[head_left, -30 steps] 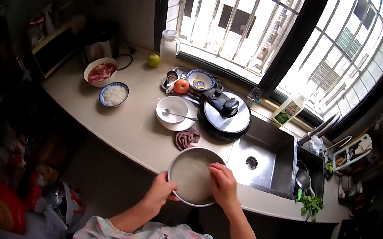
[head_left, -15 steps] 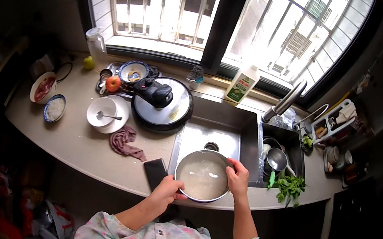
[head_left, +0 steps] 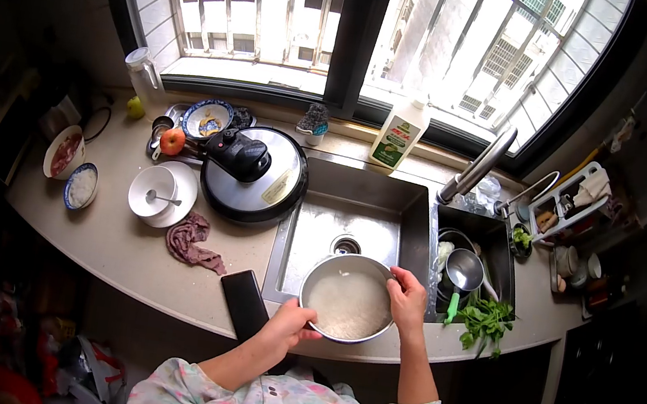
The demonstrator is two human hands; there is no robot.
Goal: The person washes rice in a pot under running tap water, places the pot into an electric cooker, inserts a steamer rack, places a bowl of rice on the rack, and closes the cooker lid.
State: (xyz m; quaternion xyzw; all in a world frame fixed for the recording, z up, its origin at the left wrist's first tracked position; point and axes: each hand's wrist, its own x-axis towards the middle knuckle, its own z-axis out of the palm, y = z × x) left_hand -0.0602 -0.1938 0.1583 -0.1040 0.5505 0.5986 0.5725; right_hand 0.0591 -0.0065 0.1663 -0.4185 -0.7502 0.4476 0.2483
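Note:
A round metal pot [head_left: 350,298] with cloudy, whitish water and pale grains, which look like rice, is over the front edge of the sink [head_left: 320,226]. My left hand [head_left: 291,326] is closed on its near left rim, thumb on top. On the right side, my right hand [head_left: 407,298] grips the rim with the fingers mostly hidden behind the wall. The water surface has a small glint, and grains show through on the near side. A black phone [head_left: 244,304] lies on the counter just left of my left hand.
Left of the sink stand a lidded cooker [head_left: 254,176], white bowls [head_left: 153,193], a crumpled cloth [head_left: 192,241] and a bowl of white food [head_left: 82,186]. A white bottle [head_left: 401,134] and the faucet [head_left: 477,166] stand behind. Leafy greens [head_left: 486,320] and a green-handled strainer [head_left: 464,270] are at right.
The view has turned a little to the right. Relative to the sink, the pot has shifted slightly right, still in both hands. Glints on the water have changed, and the grains show more clearly.

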